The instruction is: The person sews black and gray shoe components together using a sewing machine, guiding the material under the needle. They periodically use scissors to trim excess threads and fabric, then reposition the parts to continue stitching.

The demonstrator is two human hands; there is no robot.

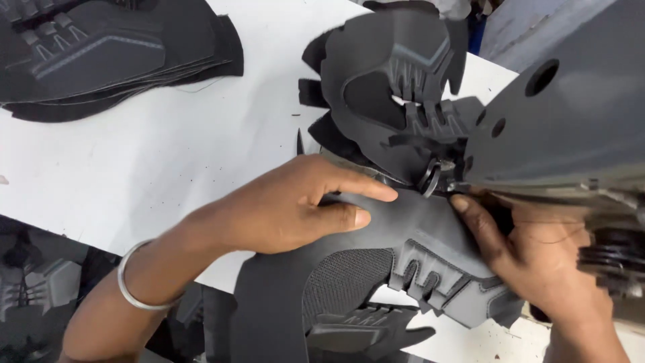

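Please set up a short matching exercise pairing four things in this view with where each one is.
Things:
1. left hand
2. right hand
3. bracelet
4. stack of dark cut pieces

Places:
A. top left of the white table
B. around the left wrist
C. pressing flat on the dark shoe upper, left of the sewing machine
D. fingertip next to the machine's presser foot, under the machine

Pairs: 1-C, 2-D, 3-B, 4-A
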